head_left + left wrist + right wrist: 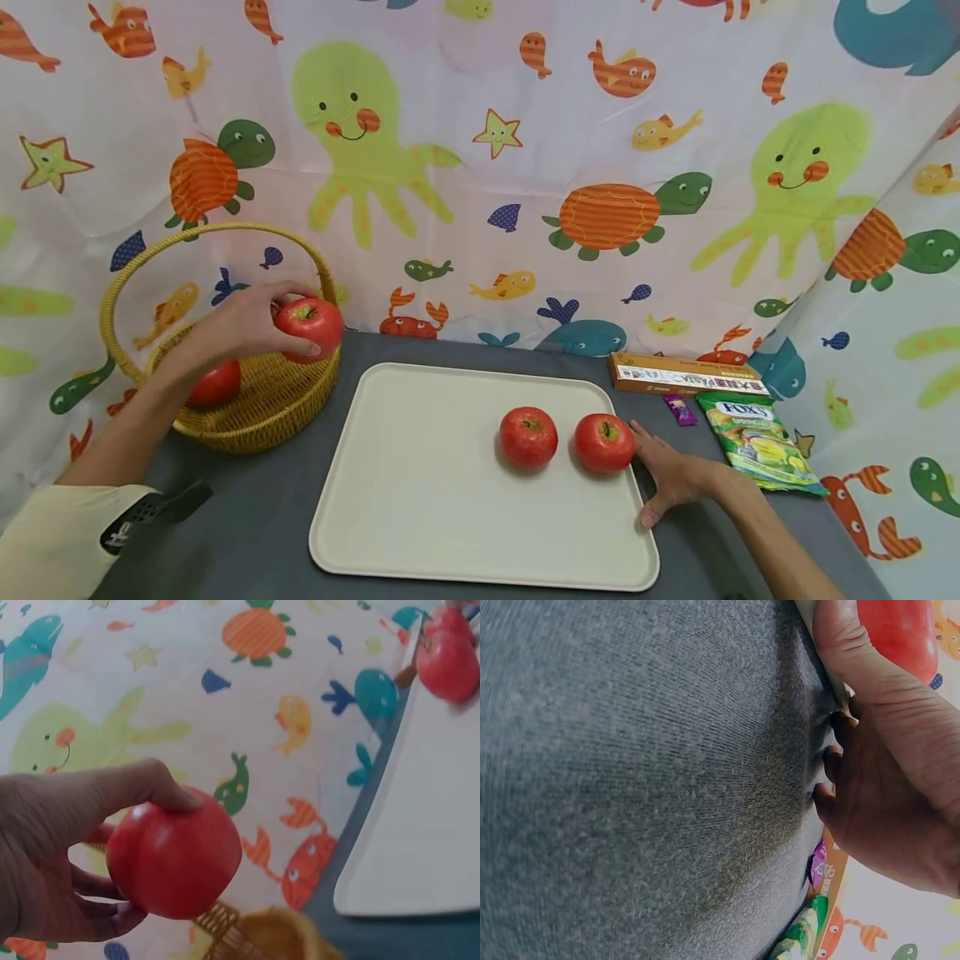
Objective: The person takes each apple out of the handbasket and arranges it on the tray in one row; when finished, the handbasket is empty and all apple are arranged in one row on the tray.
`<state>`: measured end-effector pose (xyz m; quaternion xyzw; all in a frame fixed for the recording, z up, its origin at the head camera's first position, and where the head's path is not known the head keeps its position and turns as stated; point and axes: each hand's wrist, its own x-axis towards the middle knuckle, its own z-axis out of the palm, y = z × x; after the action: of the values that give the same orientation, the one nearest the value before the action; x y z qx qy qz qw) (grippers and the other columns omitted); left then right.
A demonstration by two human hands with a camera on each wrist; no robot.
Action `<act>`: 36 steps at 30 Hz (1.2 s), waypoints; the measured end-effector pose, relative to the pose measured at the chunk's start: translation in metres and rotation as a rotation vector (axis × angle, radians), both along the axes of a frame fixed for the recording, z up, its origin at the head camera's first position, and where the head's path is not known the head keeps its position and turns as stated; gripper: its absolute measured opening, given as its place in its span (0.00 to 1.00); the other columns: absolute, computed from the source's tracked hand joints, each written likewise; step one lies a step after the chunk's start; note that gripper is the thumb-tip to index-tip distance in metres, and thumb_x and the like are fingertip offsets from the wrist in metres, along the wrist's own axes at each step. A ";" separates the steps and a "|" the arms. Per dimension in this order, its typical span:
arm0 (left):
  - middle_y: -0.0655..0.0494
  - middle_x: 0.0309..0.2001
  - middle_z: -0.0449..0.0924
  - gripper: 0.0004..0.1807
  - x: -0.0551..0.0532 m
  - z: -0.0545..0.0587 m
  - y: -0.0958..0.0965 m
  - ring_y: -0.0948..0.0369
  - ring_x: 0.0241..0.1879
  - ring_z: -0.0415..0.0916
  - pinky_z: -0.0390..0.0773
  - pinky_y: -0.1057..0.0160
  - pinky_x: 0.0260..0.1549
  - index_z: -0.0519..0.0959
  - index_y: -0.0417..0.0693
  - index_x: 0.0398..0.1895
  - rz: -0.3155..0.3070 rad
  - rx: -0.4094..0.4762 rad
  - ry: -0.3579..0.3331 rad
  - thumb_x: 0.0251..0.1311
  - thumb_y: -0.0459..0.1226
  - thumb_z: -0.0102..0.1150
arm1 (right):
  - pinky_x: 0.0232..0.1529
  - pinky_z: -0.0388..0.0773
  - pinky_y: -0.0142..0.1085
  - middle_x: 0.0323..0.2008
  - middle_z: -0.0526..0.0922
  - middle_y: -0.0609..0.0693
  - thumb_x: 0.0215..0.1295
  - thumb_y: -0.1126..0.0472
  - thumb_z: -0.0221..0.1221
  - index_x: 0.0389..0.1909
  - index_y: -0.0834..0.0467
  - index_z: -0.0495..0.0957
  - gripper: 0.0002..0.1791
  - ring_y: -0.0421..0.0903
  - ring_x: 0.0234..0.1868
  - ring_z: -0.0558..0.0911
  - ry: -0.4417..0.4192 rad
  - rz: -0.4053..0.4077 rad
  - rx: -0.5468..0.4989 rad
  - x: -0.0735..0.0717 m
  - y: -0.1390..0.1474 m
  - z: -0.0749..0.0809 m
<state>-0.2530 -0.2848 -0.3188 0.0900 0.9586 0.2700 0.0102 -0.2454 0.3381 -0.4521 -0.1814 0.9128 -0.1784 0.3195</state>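
Observation:
My left hand [251,323] grips a red apple [311,327] just above the right side of a yellow wicker basket [258,429]. In the left wrist view the thumb lies over the top of this apple [176,855] and the fingers curl under it. Another apple [216,385] sits inside the basket, partly hidden by my left forearm. Two apples stand side by side on a cream tray [435,467]: one apple [528,437] and, nearer the right rim, a second apple [603,443]. My right hand [671,471] holds the tray's right edge, thumb on the rim.
Beyond my right hand lie a long brown box [686,375], a small purple packet [680,410] and a green Fox's bag [761,442]. A sea-animal curtain [450,275] hangs behind the grey tabletop [247,525]. The basket's tall handle [213,227] arches over my left hand.

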 end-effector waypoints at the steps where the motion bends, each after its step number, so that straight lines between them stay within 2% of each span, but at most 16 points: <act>1: 0.36 0.62 0.76 0.46 0.001 0.002 0.004 0.40 0.57 0.74 0.86 0.42 0.48 0.70 0.48 0.72 -0.016 0.016 0.000 0.52 0.54 0.77 | 0.70 0.42 0.82 0.82 0.31 0.74 0.42 0.35 0.79 0.84 0.62 0.40 0.79 0.84 0.78 0.38 -0.002 0.002 -0.002 -0.002 0.000 0.002; 4: 0.39 0.62 0.77 0.44 0.007 0.002 0.014 0.42 0.57 0.76 0.87 0.47 0.47 0.71 0.47 0.70 -0.051 0.045 0.004 0.52 0.52 0.77 | 0.70 0.42 0.82 0.82 0.31 0.74 0.42 0.35 0.79 0.84 0.63 0.40 0.78 0.84 0.78 0.37 -0.014 0.007 0.001 -0.002 -0.002 0.002; 12: 0.40 0.63 0.76 0.45 0.018 -0.006 0.030 0.43 0.58 0.75 0.87 0.47 0.48 0.72 0.47 0.71 -0.077 0.072 0.000 0.51 0.52 0.78 | 0.71 0.43 0.82 0.82 0.34 0.74 0.41 0.34 0.79 0.84 0.63 0.41 0.79 0.82 0.79 0.38 0.017 0.030 0.003 -0.002 -0.004 0.002; 20: 0.44 0.60 0.78 0.44 0.019 -0.017 0.049 0.45 0.58 0.75 0.88 0.48 0.48 0.74 0.51 0.69 -0.139 0.112 0.017 0.47 0.52 0.79 | 0.71 0.43 0.81 0.82 0.32 0.74 0.41 0.34 0.79 0.84 0.63 0.40 0.79 0.83 0.79 0.39 0.018 0.018 0.023 0.000 -0.001 0.002; 28: 0.43 0.59 0.79 0.44 0.019 -0.032 0.079 0.46 0.58 0.76 0.89 0.52 0.45 0.76 0.46 0.66 -0.241 0.203 0.016 0.43 0.48 0.82 | 0.71 0.43 0.82 0.82 0.32 0.75 0.41 0.34 0.78 0.83 0.64 0.40 0.79 0.84 0.78 0.39 0.018 0.029 0.028 0.000 -0.002 0.002; 31: 0.45 0.58 0.80 0.43 0.018 -0.037 0.091 0.47 0.57 0.77 0.89 0.53 0.45 0.77 0.47 0.65 -0.269 0.197 0.027 0.42 0.48 0.82 | 0.71 0.42 0.81 0.82 0.32 0.75 0.41 0.34 0.79 0.83 0.64 0.40 0.79 0.84 0.78 0.39 0.019 0.024 0.025 0.000 -0.003 0.003; 36: 0.46 0.57 0.80 0.43 0.019 -0.044 0.106 0.48 0.57 0.77 0.89 0.53 0.44 0.77 0.48 0.64 -0.300 0.167 0.003 0.40 0.47 0.83 | 0.70 0.43 0.82 0.82 0.32 0.74 0.41 0.35 0.79 0.83 0.64 0.41 0.79 0.84 0.78 0.39 0.021 0.020 0.025 0.000 -0.005 0.003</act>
<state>-0.2345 -0.1784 -0.3630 0.2330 0.9086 0.3442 0.0414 -0.2452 0.3335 -0.4487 -0.1883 0.9163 -0.1620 0.3141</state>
